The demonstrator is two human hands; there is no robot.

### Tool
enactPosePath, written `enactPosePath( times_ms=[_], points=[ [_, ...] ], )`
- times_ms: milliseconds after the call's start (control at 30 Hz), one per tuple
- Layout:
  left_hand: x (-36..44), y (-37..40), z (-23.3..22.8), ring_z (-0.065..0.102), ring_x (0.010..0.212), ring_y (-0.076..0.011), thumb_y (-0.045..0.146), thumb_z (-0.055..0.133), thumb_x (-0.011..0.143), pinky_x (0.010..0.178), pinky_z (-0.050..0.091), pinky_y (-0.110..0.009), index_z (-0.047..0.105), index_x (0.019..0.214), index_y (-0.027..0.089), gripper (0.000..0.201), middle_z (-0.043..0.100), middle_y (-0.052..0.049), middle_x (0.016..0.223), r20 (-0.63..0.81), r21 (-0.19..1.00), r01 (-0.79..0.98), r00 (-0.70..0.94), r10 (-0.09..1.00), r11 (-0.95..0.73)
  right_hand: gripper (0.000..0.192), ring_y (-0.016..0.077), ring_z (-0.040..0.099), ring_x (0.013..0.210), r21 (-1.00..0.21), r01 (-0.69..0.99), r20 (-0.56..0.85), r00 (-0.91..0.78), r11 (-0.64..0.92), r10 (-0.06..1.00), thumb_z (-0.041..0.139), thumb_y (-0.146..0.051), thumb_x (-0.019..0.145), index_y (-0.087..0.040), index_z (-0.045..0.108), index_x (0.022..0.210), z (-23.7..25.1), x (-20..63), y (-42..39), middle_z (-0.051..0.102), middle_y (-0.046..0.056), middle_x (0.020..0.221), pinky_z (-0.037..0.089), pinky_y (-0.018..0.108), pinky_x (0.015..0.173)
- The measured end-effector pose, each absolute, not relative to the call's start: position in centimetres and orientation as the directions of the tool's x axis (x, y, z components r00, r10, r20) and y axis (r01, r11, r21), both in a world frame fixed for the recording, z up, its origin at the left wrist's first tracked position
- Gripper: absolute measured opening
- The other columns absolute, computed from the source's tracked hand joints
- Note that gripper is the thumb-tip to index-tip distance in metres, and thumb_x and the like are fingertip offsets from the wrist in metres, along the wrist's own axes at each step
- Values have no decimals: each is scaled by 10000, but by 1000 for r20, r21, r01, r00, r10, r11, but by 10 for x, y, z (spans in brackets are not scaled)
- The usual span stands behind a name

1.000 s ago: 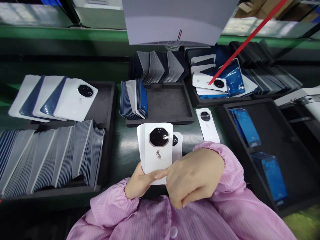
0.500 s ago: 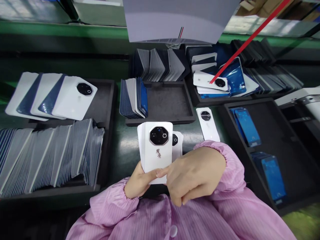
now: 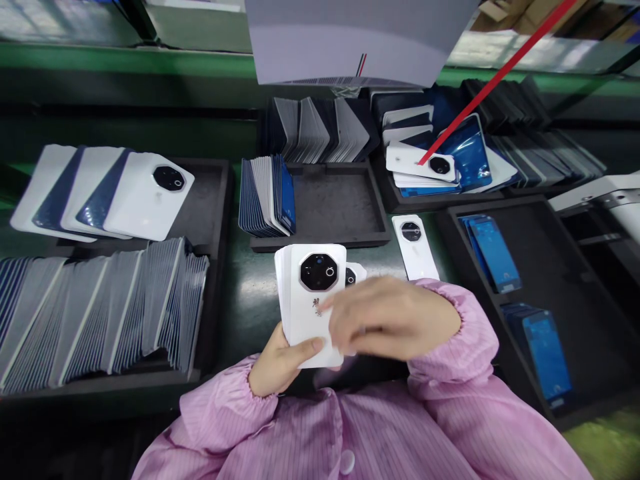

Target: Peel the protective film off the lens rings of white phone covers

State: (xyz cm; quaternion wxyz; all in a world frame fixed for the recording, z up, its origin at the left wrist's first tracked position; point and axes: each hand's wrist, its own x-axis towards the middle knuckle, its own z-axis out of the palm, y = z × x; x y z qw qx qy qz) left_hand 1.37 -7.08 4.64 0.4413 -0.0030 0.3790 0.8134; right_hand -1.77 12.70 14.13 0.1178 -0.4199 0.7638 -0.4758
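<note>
My left hand (image 3: 283, 363) grips a fanned stack of white phone back covers (image 3: 300, 320), its thumb lying across the lower front. The top cover has a dark octagonal camera window and small dark lettering. Over its right side is my right hand (image 3: 390, 317), blurred by motion. Its index finger reaches to the lettering, with the other fingers loosely bent and nothing visible in them. Behind the stack another white cover (image 3: 359, 271) shows partly, mostly hidden by my right hand. A single white cover (image 3: 419, 250) lies on the table beyond my right wrist.
At left, a black tray (image 3: 213, 220) holds white covers and rows of edge-on panels. A black centre tray (image 3: 340, 237) has upright panels at its left. Blue-faced panels (image 3: 495, 253) lie in the right tray. A red strip (image 3: 500, 80) slants across the upper right.
My right hand has moved up from the stack's lower right edge to the lettering. My left hand and the stack stay nearly still.
</note>
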Motion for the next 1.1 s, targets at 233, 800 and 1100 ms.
enactPosePath(
  times_ms=[233,800,1100],
  points=[
    [12,-70,46,683,713,-272,243,678,760,609,571,-394,633,1053,110,325,704,-149,961,-363,619,-738,-571,736,-267,52,132,629,743,-806,-349,310,-937,478,-161,637,-159,811,-159,593,838,131,-26,133,645,20,814,518,253,683],
    [13,-70,46,679,684,-260,245,671,767,603,557,-389,630,1056,103,324,707,-146,936,-374,632,-732,-576,727,-255,65,108,611,695,-720,-394,303,-919,572,-252,617,-108,808,-163,583,817,132,-30,132,640,-6,762,481,214,659],
    [21,-68,49,673,677,-253,285,713,729,624,548,-385,648,973,112,307,713,-141,917,-469,638,-738,-598,650,-218,57,159,584,776,-483,-459,343,-883,746,-321,550,-111,851,-150,583,825,120,-28,122,639,35,784,466,296,753]
  ],
)
